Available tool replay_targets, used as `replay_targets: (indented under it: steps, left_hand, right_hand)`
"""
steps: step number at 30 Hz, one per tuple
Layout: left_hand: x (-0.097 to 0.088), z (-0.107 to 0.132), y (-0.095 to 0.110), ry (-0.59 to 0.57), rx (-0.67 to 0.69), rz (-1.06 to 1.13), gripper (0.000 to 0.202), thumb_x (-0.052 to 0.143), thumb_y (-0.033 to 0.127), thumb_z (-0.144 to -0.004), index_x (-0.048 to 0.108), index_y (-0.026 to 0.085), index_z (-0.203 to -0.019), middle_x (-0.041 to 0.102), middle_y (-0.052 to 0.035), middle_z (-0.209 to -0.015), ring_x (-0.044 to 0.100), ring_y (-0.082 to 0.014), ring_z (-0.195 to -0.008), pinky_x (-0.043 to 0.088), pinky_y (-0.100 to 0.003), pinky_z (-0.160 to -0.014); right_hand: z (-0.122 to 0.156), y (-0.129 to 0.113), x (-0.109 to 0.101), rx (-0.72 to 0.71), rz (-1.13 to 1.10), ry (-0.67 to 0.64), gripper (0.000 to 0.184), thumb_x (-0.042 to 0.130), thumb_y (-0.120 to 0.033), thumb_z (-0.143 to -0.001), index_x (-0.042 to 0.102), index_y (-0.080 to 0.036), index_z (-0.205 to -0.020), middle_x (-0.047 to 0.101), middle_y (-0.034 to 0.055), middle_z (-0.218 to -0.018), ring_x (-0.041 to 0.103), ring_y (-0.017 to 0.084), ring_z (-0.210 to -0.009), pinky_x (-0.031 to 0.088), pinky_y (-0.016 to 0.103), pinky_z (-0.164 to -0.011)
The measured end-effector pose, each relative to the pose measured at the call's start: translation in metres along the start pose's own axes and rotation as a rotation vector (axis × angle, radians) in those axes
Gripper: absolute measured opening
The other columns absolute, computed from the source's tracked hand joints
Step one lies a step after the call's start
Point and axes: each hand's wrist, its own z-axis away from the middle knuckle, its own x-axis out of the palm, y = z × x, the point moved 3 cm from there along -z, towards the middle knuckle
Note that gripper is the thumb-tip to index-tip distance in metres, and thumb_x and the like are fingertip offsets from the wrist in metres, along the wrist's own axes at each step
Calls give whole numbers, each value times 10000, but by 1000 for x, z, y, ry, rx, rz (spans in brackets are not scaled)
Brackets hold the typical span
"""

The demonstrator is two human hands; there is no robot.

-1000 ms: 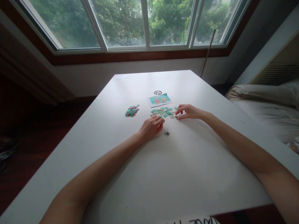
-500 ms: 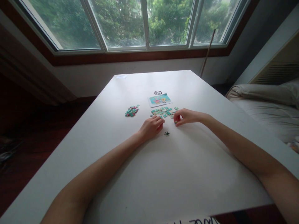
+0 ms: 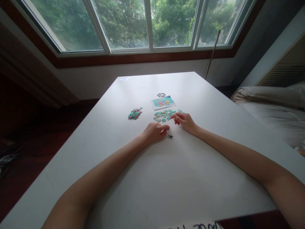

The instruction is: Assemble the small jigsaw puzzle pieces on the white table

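Note:
My left hand (image 3: pixel 156 132) rests on the table with thumb and fingertips pressed together. What lies between them, if anything, is too small to make out. Just in front of its fingertips is a small dark puzzle piece or joined cluster (image 3: pixel 170 136). My right hand (image 3: pixel 184 121) reaches in from the right with its index finger stretched toward the near right edge of the spread puzzle pieces (image 3: pixel 164 114). Its other fingers are loosely curled. These loose pieces are mostly turquoise and lie below a picture card (image 3: pixel 163 102) with pink and yellow figures.
A second heap of puzzle pieces (image 3: pixel 135 113), turquoise with pink, sits to the left. Behind the card lies a dark round ring-like item (image 3: pixel 161 94). The white table (image 3: pixel 147 184) runs toward the window. A sheet (image 3: pixel 124 78) lies at its far left corner.
My right hand has moved left to the spread pieces, and the small piece seen at its fingertips no longer shows there. My left hand's fingers have drawn back slightly and pinched together.

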Motion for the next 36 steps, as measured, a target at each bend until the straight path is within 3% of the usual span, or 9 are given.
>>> replay_targets:
  steps: [3, 6, 12, 16, 23, 32, 36]
  left_hand:
    - [1, 1, 1, 2, 3, 11, 246, 465, 212, -818, 666, 238, -957, 655, -6, -605, 594, -139, -534, 427, -229, -555]
    - [-2, 1, 1, 71, -25, 22, 244, 454, 192, -825, 644, 212, -978, 641, -5, -610, 581, -134, -538, 440, -234, -577]
    - [-5, 2, -26, 365, -381, -14, 301, 466, 116, -791, 569, 186, -1064, 651, -52, -842, 591, -194, -793, 484, -310, -739]
    - [6, 0, -42, 309, -452, 40, 327, 520, 86, -743, 567, 177, -1054, 648, -81, -1000, 562, -241, -932, 479, -384, -836]
    - [5, 0, -40, 192, -498, 113, 225, 523, 114, -807, 604, 179, -1007, 644, -70, -1019, 546, -236, -978, 449, -358, -887]
    - [3, -1, -41, 227, -521, 203, 277, 508, 44, -773, 581, 174, -1006, 605, -40, -834, 565, -195, -809, 454, -339, -811]
    - [2, 0, -40, 261, -532, 201, 306, 511, 33, -763, 563, 152, -1040, 601, -70, -907, 568, -201, -852, 459, -331, -812]
  right_hand:
    - [-4, 8, -7, 91, -181, 169, 390, 470, -505, -823, 638, -164, -735, 523, -13, -527, 457, 105, -490, 376, 229, -495]
    - [-6, 14, -11, 145, -261, 249, 364, 494, -491, -798, 614, -163, -694, 515, -17, -517, 432, 93, -466, 349, 224, -470]
    - [-6, 16, -15, 195, -292, 305, 335, 497, -468, -790, 605, -169, -686, 522, -13, -518, 432, 94, -468, 333, 222, -453]
    - [-5, 16, -16, 183, -296, 332, 313, 498, -440, -791, 601, -168, -678, 516, -16, -518, 427, 94, -468, 333, 227, -462]
    - [-6, 19, -17, 173, -284, 370, 293, 488, -392, -788, 609, -157, -661, 527, -16, -540, 440, 87, -489, 333, 219, -478]
    - [-7, 21, -16, 164, -286, 348, 252, 481, -344, -784, 610, -160, -672, 526, -18, -548, 448, 88, -502, 342, 215, -490]
    - [-7, 21, -15, 166, -288, 339, 245, 475, -334, -781, 608, -158, -676, 530, -15, -556, 448, 88, -505, 343, 216, -495]
